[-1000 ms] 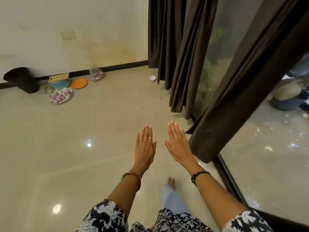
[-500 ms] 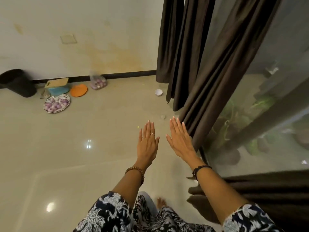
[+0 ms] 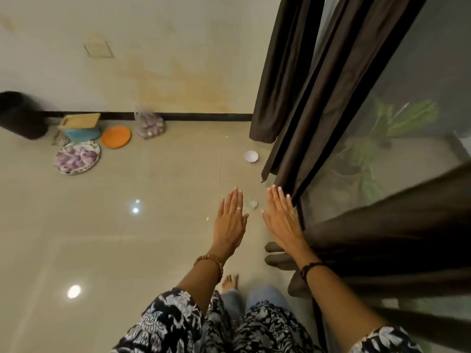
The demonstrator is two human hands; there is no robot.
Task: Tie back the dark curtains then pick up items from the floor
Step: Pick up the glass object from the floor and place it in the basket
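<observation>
Both flat, left hand (image 3: 230,222) and right hand (image 3: 283,220) hold nothing.

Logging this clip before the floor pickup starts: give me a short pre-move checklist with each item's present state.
1. Left hand free, fingers straight: ok.
2. Right hand free, fingers straight: ok.
3. Dark curtains tied back: not ok, they hang loose, no tie visible.
4. Small white bowl in plain view on floor: ok.
5. Orange plate and patterned plate unobstructed: ok.
6. Clear scrap between the hands identified: cannot tell.
</observation>
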